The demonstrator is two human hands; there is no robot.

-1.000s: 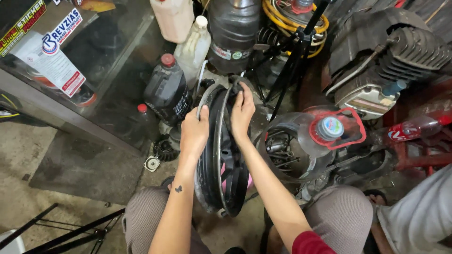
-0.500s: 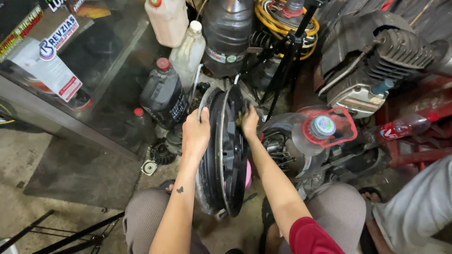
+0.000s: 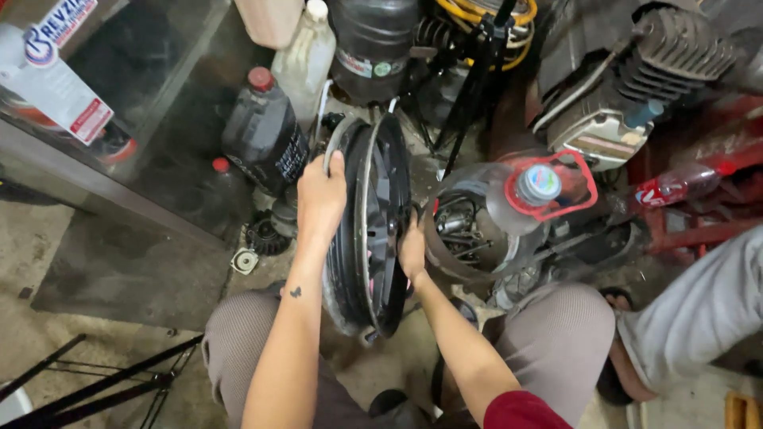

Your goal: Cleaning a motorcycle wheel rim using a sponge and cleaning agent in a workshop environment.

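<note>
Cluttered workshop floor, bare dusty concrete (image 3: 103,238) showing at the left of the frame, with gear packed across the top.

At centre, one wheel with its tyre (image 3: 369,230) is stood upright on edge between the person's knees. The left hand (image 3: 319,199) is closed over the tyre's upper left edge, thumb hooked on top, fingers wrapped round the rubber. The right hand (image 3: 412,248) is pressed against the wheel's right face lower down; whether it's actually gripping or just bracing can't be told, since the fingers are hidden against the rim.

How far along: the tyre looks seated round the rim on the visible side, and no tools are seen in either hand. By the look of it, the wheel is just being steadied or turned by hand, so it's judged as a checking or positioning stage, with nothing obviously finished off yet.

Counts moving outward: one dark jug with a red cap (image 3: 266,131) just upper left of the wheel, one pale jug (image 3: 306,56) above that, one big dark container (image 3: 373,44) at top centre. One clear plastic jar with a red handle (image 3: 524,202) at the right. One finned engine (image 3: 636,71) upper right. One other person's leg in grey (image 3: 691,318) at the right edge.
</note>
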